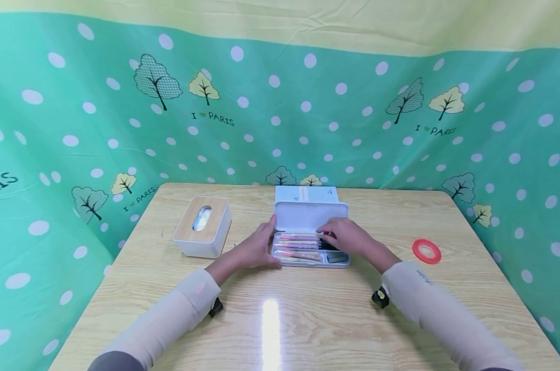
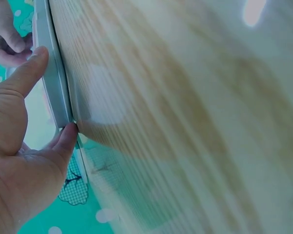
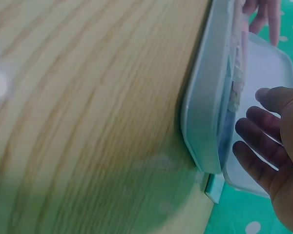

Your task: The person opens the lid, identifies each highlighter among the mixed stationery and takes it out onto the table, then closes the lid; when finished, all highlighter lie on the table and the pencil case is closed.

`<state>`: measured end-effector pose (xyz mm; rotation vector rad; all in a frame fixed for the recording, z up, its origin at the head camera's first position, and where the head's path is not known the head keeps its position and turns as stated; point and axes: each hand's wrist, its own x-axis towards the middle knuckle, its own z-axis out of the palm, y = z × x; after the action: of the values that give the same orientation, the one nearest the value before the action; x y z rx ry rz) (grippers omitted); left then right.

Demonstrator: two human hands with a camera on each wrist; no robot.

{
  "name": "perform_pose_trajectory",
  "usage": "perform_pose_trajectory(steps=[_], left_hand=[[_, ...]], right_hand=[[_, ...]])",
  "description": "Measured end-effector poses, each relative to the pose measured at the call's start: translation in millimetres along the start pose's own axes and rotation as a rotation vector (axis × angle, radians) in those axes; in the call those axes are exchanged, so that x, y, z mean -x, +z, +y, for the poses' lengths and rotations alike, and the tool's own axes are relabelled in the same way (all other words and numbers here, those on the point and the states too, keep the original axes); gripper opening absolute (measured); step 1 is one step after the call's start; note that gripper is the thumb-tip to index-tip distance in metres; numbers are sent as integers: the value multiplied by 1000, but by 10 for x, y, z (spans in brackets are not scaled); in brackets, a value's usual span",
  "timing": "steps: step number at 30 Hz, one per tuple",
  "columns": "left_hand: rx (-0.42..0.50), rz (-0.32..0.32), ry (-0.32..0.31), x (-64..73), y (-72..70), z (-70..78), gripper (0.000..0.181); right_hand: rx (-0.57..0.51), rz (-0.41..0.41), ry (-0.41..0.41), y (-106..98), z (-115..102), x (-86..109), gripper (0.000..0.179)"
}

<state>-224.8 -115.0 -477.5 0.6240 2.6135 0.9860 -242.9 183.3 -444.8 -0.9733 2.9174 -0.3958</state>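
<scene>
A pencil case (image 1: 326,266) lies with its lid (image 1: 303,215) raised toward the back. Pens (image 1: 300,242) fill the long compartment behind. More pens lie in the front left one, and a dark grey block (image 1: 336,257) sits in the front right one. At the case's left end, my left hand (image 1: 257,246) grips it, with the thumb (image 2: 29,73) on its near wall. My right hand (image 1: 349,236) hovers over the right part of the case, close to the lid. Its fingers (image 3: 259,134) are loosely bent and apart, with nothing between them in the right wrist view.
To the left stands a tissue box (image 1: 203,226) with a wooden top. A red tape roll (image 1: 426,251) lies to the right. Behind the lid is a light blue printed box (image 1: 307,194). A green dotted curtain (image 1: 280,103) hangs along the table's back and sides.
</scene>
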Motion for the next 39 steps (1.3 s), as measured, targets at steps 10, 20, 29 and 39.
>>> perform_pose_trajectory(steps=[10, 20, 29, 39], left_hand=[[-5, -8, -8, -8, 9, 4, 143], [-32, 2, -6, 14, 11, 18, 142], [-30, -1, -9, 9, 10, 30, 142], [-18, -6, -15, 18, 4, 31, 141]], right_hand=[[112, -5, -107, 110, -24, -61, 28], [101, 11, -104, 131, -61, -59, 23], [48, -14, -35, 162, -107, -98, 18], [72, 14, -69, 159, -101, -106, 21]])
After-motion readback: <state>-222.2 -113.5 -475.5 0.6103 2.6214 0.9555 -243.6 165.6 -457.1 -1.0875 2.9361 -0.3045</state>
